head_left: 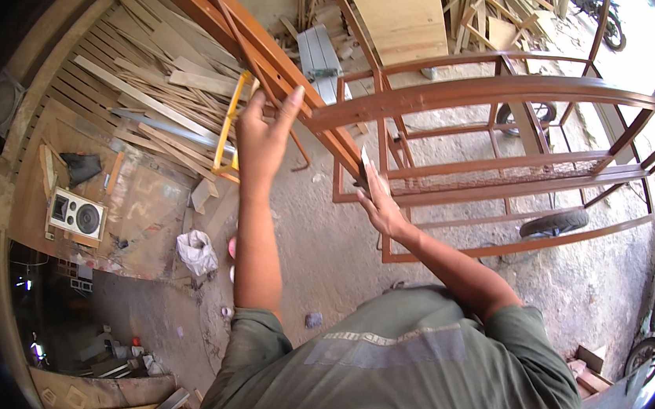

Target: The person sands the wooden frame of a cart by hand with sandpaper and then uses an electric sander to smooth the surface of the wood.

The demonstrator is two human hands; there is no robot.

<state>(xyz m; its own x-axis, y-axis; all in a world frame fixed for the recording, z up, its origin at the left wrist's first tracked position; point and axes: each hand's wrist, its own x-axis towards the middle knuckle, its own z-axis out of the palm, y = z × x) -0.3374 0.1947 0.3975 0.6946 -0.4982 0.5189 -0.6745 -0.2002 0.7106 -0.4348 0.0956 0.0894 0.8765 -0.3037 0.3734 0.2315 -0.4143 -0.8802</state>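
1 concrete floor [302, 226], brown frame [496, 94] on it | brown rail [278, 62]: slants in, near end at frame's left end | bent rod [237, 35]: along rail | left hand [267, 136]: at rail, thumb/fingers parted, grip can't tell | right hand [381, 206]: at rail's near end, fingers extended, thumb apart | pale sliver [366, 159]: at right fingertips, can't tell if pinched

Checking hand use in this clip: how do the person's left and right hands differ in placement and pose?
The left hand is farther up the reddish-brown beam; the right hand is near its lower end.
The left fingers look bent, while the right fingers are stretched out.
The left forearm runs almost straight up the picture; the right forearm slants up to the left.
Both hands are bare and at the same beam.
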